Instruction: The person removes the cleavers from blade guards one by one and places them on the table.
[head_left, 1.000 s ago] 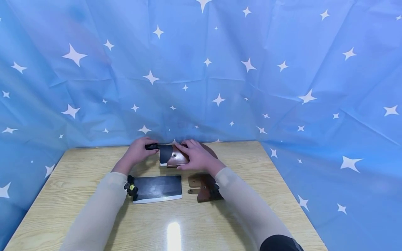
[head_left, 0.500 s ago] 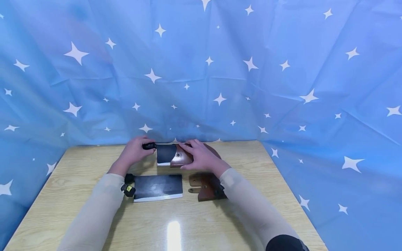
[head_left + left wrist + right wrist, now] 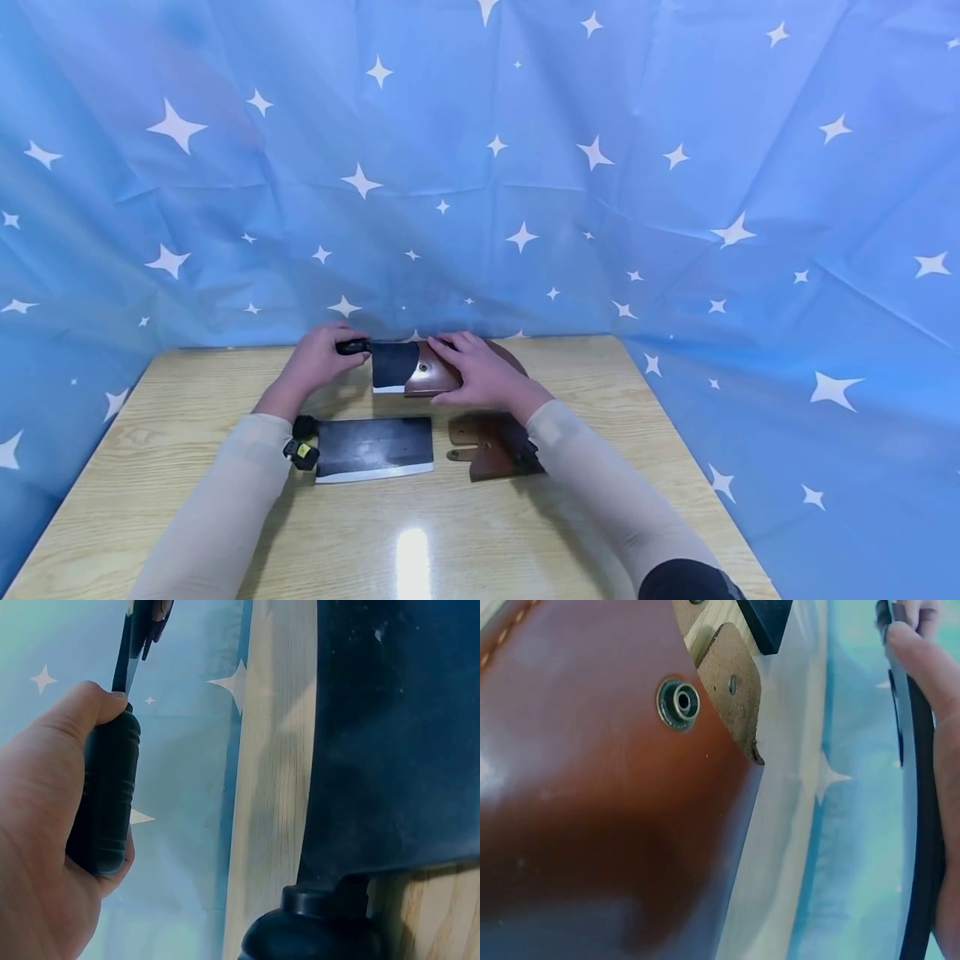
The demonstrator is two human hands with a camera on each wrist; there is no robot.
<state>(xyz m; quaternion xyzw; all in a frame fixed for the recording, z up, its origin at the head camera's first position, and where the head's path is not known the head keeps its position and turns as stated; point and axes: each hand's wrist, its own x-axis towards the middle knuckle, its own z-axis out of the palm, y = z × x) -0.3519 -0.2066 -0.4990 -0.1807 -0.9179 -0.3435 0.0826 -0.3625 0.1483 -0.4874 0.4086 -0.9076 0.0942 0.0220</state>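
My left hand (image 3: 313,367) grips the black handle (image 3: 109,791) of a cleaver near the table's back edge. The cleaver's dark blade (image 3: 394,364) shows a bright strip along its lower edge. Its right part is hidden inside a brown leather sheath (image 3: 429,379) with a metal snap. My right hand (image 3: 483,375) holds that sheath, thumb on the near face. A second cleaver (image 3: 375,450) lies unsheathed in front, its handle under my left wrist in the head view. Right of it lies another brown sheath (image 3: 491,462), straps spread to the left, partly covered by my right sleeve.
The wood-grain table (image 3: 337,542) ends at a blue star-printed curtain (image 3: 465,167) behind and at both sides. In the right wrist view, the loose sheath's snap stud (image 3: 679,703) faces up.
My left hand has shifted left with the handle, and more of the blade shows outside the sheath than a second ago. The lying cleaver and loose sheath stay in place.
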